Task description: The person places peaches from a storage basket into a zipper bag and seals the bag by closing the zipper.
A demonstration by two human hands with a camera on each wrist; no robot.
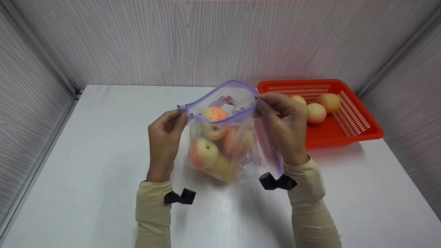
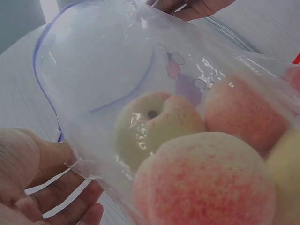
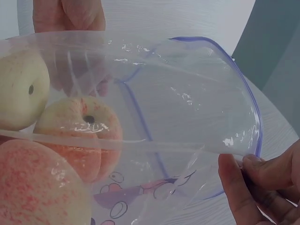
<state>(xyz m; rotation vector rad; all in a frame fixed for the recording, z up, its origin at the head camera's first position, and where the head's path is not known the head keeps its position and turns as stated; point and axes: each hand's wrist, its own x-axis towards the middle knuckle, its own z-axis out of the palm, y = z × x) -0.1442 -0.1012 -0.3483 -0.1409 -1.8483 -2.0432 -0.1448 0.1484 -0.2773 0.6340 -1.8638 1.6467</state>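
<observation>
A clear zip bag [image 1: 246, 146] with a purple-edged mouth stands in the middle of the table, its mouth spread wide. Several peaches [image 1: 204, 153] fill its lower part, seen through the plastic. My left hand [image 1: 165, 137] pinches the left corner of the mouth, near the slider [image 1: 181, 106]. At the opposite corner, my right hand [image 1: 286, 120] pinches the rim between thumb and fingers. The right wrist view shows that right-hand pinch [image 3: 262, 180] closely. Pink and purple printed figures [image 2: 185, 86] mark the bag's side.
A red plastic basket [image 1: 344, 137] stands behind and right of my right hand, with peaches [image 1: 329, 102] in it. Another purple strip [image 1: 274, 151] with clear plastic lies on the white table [image 1: 103, 165] beside my right wrist. Wood-grain panels [image 1: 206, 41] enclose the back and sides.
</observation>
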